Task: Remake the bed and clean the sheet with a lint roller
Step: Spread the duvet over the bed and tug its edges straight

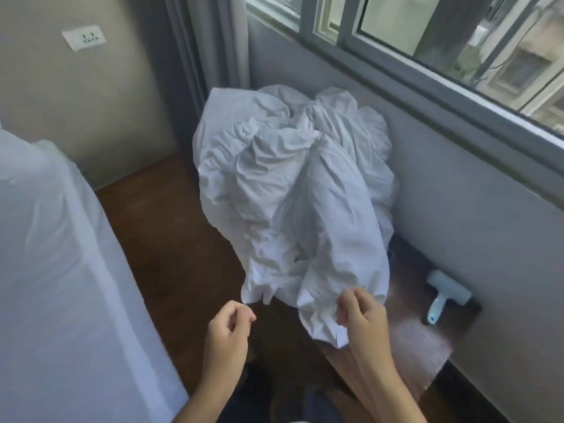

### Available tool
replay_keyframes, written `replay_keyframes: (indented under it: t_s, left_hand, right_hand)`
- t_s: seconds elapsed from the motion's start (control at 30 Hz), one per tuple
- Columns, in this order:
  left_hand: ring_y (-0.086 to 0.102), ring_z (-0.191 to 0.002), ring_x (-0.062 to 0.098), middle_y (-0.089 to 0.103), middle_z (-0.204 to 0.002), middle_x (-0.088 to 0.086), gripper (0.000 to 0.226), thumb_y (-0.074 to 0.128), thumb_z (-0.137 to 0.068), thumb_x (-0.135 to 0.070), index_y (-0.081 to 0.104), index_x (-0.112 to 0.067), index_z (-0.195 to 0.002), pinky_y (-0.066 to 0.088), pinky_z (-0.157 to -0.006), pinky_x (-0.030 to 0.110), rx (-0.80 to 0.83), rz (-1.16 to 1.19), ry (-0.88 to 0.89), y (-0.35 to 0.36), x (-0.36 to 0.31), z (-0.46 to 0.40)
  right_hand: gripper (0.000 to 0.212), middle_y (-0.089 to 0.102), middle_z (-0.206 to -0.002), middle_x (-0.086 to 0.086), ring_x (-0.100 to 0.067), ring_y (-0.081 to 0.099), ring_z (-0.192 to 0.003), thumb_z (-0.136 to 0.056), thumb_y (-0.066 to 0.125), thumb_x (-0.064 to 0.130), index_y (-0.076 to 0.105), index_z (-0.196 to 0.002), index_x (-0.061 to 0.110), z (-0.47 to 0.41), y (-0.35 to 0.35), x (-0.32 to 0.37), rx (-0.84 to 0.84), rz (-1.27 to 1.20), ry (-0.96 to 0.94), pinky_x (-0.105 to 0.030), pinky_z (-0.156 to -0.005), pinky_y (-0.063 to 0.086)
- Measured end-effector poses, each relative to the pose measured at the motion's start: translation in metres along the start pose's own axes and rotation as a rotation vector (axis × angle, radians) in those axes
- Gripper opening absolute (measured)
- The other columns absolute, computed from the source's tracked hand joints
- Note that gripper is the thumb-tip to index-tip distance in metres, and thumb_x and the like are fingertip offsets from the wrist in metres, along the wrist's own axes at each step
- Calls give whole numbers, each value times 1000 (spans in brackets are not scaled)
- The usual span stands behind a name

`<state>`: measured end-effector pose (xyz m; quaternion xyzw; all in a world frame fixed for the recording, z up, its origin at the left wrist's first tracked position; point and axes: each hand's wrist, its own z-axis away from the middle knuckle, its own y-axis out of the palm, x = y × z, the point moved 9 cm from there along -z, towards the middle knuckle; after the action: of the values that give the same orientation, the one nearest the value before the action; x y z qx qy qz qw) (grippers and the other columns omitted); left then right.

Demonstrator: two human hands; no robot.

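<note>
Sheet (pixel 293 184) heaped in a crumpled white pile below the window (pixel 427 41).
Right hand (pixel 361 312) pinches the sheet's near edge; left hand (pixel 229 325) has curled fingers just beside that edge, seemingly holding nothing. Lint roller (pixel 445 293) lies right of the sheet, bed (pixel 55 270) left.

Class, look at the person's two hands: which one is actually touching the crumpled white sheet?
The right hand: its fingers pinch the near edge of the sheet. The left hand is curled just short of it, holding nothing.
</note>
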<state>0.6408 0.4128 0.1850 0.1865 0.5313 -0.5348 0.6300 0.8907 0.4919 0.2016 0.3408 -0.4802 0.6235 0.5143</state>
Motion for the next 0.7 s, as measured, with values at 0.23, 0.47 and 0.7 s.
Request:
replay_keyframes:
  t_s: [0.23, 0.47, 0.7]
  left_hand:
    - [59, -90, 2, 63, -96, -12, 22, 69, -89, -28, 60, -27, -109, 49, -79, 27, 63, -109, 196, -4, -84, -171]
    - [3, -151, 25, 4, -163, -2, 122, 74, -67, -69, -3, -33, -155, 18, -120, 56, 144, -626, 266, 39, -102, -343]
    - [-22, -150, 23, -25, -163, -3, 151, 82, -46, -76, -28, -50, -146, -5, -118, 59, 213, -605, 29, 46, -78, -442]
  right_hand:
    - [16, 68, -81, 12, -4, 63, -83, -96, 59, 30, 66, -84, 22, -131, 36, 78, -151, 163, -106, -21, -78, 48]
    - [89, 27, -157, -2, -27, 17, -149, -75, 64, 75, 32, -149, 40, -299, 43, 76, -231, 584, 52, -61, -115, 18]
    - [152, -17, -165, 6, -27, -7, -153, -47, 84, 76, -25, -149, 46, -408, 29, 50, -296, 484, 226, -69, -115, 14]
